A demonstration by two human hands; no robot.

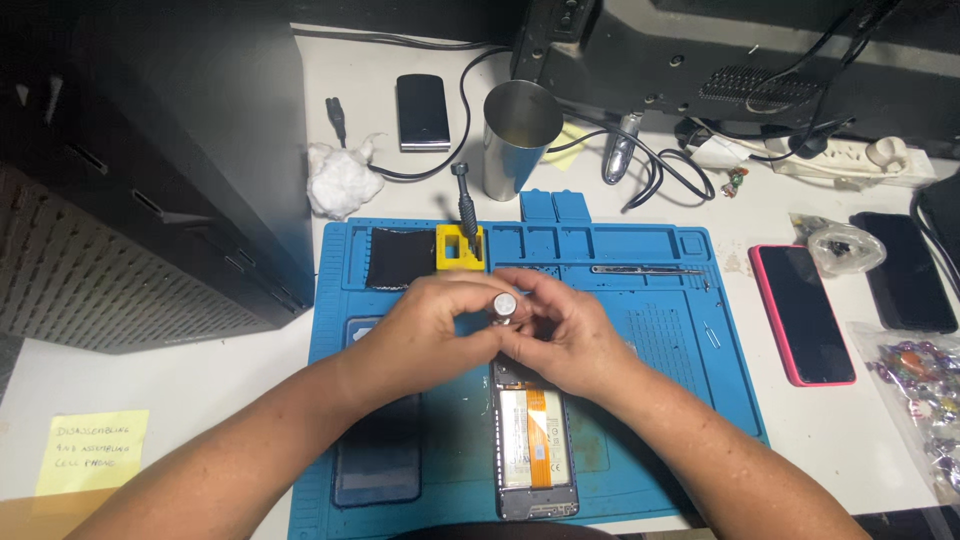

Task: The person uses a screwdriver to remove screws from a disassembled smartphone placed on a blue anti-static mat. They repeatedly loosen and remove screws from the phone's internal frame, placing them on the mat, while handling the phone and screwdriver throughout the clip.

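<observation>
Both my hands meet over the blue work mat. My left hand and my right hand pinch a small screwdriver with a round silver cap, held upright over the top end of an opened phone. The phone lies back-off, showing a white battery and an orange flex strip. A dark back cover lies on the mat left of the phone, partly under my left forearm. The screwdriver's tip is hidden by my fingers.
On the mat's far edge stand a yellow bit holder with a second screwdriver, a black cloth and tweezers. Behind are a steel cup, cotton wad, cables. A pink-cased phone lies right; a yellow note left.
</observation>
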